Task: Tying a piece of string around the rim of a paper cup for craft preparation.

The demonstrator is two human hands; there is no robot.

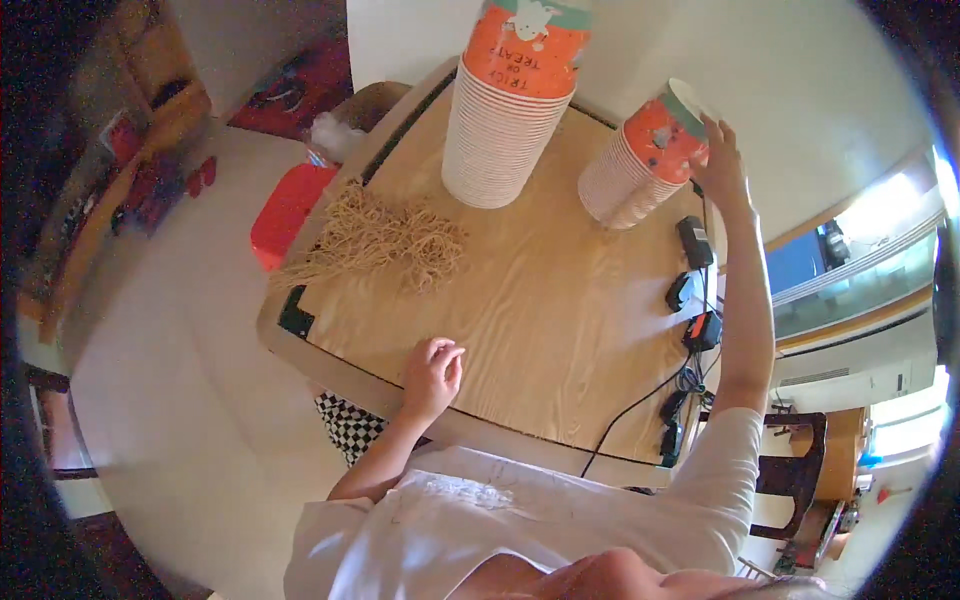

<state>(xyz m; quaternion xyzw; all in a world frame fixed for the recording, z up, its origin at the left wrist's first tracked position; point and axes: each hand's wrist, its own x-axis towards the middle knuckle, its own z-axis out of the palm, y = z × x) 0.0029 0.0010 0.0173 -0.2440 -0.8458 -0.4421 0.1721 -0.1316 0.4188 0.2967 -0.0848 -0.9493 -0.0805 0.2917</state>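
The wood-grained table is bearing a tall, ribbed cup stack and, at its far right, a shorter, paper-looking stack — light, even side pressure is probably best for sparing its rims. The right hand is resting unclenched alongside, contact unclear; the left hand is curling loosely, seemingly empty.

Person's right hand: spread beside shorter paper-cup stack, surface's far right corner | left hand: loosely curled, near edge | taller paper-cup stack: toward far left corner | tan twine: left edge | black power adapters: right edge
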